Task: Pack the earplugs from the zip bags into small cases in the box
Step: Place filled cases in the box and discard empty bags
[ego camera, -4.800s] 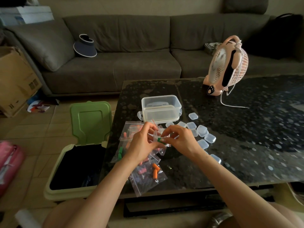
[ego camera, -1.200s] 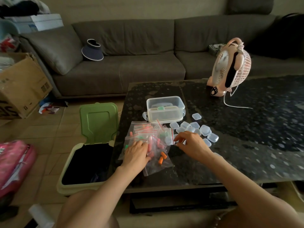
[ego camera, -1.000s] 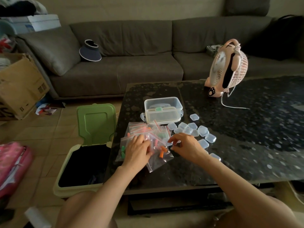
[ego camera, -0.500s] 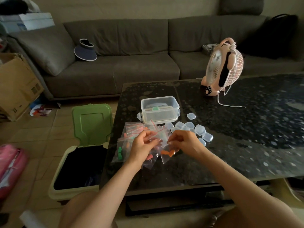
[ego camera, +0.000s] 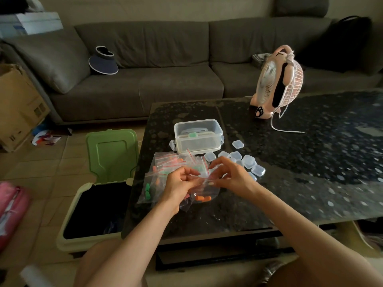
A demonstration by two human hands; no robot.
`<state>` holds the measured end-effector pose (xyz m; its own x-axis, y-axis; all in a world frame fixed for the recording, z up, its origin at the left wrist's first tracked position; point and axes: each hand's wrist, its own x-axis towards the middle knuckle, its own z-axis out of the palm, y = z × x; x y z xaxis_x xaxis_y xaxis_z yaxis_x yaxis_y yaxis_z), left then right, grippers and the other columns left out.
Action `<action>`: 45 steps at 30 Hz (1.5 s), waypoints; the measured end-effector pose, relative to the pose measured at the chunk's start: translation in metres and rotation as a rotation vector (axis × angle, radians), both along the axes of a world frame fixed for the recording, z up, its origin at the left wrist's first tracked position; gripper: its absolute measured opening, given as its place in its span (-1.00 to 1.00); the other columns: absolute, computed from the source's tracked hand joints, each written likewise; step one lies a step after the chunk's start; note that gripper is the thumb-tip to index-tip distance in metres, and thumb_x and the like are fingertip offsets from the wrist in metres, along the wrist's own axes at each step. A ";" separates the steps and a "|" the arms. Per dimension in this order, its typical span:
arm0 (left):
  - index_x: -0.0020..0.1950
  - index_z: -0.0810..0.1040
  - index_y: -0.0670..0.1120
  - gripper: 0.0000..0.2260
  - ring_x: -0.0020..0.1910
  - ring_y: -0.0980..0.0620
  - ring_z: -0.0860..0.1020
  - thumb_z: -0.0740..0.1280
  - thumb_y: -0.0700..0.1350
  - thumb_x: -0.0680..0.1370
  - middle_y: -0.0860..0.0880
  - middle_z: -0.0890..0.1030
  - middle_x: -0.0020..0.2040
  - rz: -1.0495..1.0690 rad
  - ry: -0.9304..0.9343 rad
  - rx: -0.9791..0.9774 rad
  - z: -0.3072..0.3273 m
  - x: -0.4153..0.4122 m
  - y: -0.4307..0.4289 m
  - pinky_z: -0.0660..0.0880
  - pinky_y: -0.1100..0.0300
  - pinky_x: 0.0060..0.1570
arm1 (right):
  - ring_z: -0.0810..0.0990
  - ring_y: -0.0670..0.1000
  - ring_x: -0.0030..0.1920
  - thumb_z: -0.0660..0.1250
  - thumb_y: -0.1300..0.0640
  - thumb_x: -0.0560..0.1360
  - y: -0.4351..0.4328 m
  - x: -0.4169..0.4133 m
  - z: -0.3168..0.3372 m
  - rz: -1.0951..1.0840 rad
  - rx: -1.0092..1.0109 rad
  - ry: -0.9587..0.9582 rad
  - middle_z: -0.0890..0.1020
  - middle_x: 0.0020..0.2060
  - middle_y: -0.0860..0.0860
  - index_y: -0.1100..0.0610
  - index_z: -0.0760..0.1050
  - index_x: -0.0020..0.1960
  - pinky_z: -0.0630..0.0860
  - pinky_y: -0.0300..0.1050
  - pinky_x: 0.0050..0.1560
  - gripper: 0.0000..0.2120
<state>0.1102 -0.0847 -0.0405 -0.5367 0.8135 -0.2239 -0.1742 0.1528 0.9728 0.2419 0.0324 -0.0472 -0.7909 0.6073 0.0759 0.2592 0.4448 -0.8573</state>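
Head view: your left hand (ego camera: 181, 184) and right hand (ego camera: 231, 177) each pinch the top edge of one zip bag (ego camera: 207, 191), its orange earplugs (ego camera: 202, 198) lying just below your fingertips. Peel the lips apart evenly close to the seal, with the mouth upward so nothing spills. The small cases (ego camera: 249, 162) lie just beyond your right fingers.

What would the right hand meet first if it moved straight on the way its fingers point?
The right hand points leftward, so likely the left hand, fingertips nearly touching over the zip bag both pinch.
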 end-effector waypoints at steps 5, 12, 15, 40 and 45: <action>-0.03 0.57 -0.27 -0.76 -0.39 0.10 0.63 0.51 -0.27 0.36 -0.12 0.64 -0.20 -0.006 0.097 -0.107 -0.009 -0.001 0.005 0.47 0.32 -0.52 | 0.62 -0.07 -0.17 0.47 0.24 0.40 -0.002 -0.002 -0.003 0.065 0.043 -0.069 0.64 -0.21 -0.03 -0.09 0.53 -0.18 0.58 -0.18 -0.07 -0.75; -0.05 0.55 -0.17 -0.76 -0.21 0.02 0.62 0.52 -0.16 0.36 -0.14 0.62 -0.10 -0.036 0.206 -0.114 -0.010 -0.002 0.006 0.57 0.24 -0.38 | 0.60 -0.09 -0.24 0.49 0.31 0.36 0.001 -0.003 -0.004 0.050 0.026 -0.095 0.63 -0.26 0.00 -0.03 0.56 -0.15 0.59 -0.21 -0.12 -0.74; -0.08 0.56 -0.06 -0.79 -0.06 -0.06 0.59 0.51 -0.08 0.37 -0.09 0.60 -0.05 -0.108 0.339 -0.036 -0.012 -0.003 0.005 0.59 0.04 -0.11 | 0.61 -0.12 -0.32 0.47 0.33 0.38 0.003 -0.003 -0.002 0.024 0.040 -0.087 0.65 -0.30 0.05 -0.02 0.56 -0.23 0.57 -0.24 -0.23 -0.75; -0.20 0.53 -0.09 -0.92 -0.26 0.22 0.49 0.39 -0.18 0.48 -0.02 0.51 -0.18 -0.356 0.583 0.123 -0.016 -0.006 0.006 0.43 0.43 -0.23 | 0.54 -0.01 -0.30 0.34 0.43 0.43 0.004 0.008 0.013 0.143 -0.329 0.030 0.54 -0.31 0.16 0.32 0.46 -0.17 0.50 -0.21 -0.25 -0.92; -0.16 0.59 -0.12 -0.95 -0.23 0.22 0.50 0.43 -0.17 0.44 0.06 0.56 -0.20 -0.340 0.648 0.133 -0.019 -0.008 0.004 0.46 0.31 -0.17 | 0.55 -0.05 -0.32 0.41 0.43 0.37 0.007 0.006 0.008 0.125 -0.317 0.016 0.58 -0.37 0.04 0.18 0.54 -0.19 0.52 -0.18 -0.21 -0.82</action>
